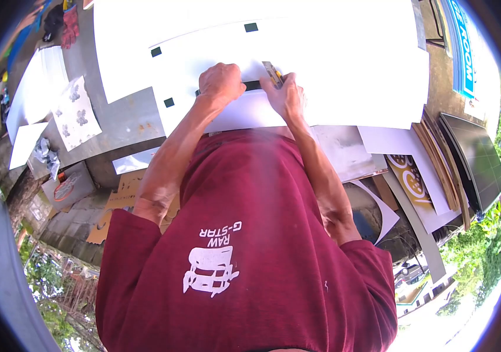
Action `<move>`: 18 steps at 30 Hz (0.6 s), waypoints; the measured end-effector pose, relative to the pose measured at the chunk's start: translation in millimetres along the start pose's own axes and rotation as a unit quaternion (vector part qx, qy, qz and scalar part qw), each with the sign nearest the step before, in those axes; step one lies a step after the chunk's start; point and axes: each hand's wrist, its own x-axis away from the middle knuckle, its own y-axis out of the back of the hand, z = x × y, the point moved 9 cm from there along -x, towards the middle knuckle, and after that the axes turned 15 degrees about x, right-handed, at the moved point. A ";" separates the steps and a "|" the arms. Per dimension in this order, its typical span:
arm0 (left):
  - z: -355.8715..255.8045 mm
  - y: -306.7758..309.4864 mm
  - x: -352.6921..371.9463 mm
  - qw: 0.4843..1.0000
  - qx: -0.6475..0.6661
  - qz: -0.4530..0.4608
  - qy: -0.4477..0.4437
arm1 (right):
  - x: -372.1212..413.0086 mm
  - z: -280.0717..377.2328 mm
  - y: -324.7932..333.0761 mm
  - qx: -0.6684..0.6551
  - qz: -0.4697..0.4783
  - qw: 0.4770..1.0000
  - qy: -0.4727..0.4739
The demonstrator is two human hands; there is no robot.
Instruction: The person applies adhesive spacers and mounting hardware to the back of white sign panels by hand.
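White sheet [356, 76] lies under right hand [287, 98], fingers grasping a yellow cutter [274, 74], and left hand [221, 83], fingers curled (cannot tell on what)

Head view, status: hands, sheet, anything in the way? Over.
Right hand gripping cutter. Left hand closed over dark strip, hiding part of it; any hold unclear. White sheet beneath both hands.
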 end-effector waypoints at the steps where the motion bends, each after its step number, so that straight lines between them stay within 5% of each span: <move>1: -0.4 -0.1 0.3 1.000 -0.001 0.009 0.004 | 3.4 -5.8 -3.0 -0.052 0.000 0.999 0.010; 2: -0.1 -2.5 1.4 1.000 -0.001 0.020 0.008 | 8.8 -4.1 -6.3 -0.068 0.011 0.995 0.073; 5: -3.7 -0.5 1.3 1.000 -0.014 -0.002 -0.010 | 32.1 -1.6 -3.5 -0.053 0.135 0.987 0.061; 18: 1.7 -4.6 -6.6 1.000 -0.013 0.010 -0.017 | 53.1 26.5 -4.3 0.145 0.106 0.977 0.116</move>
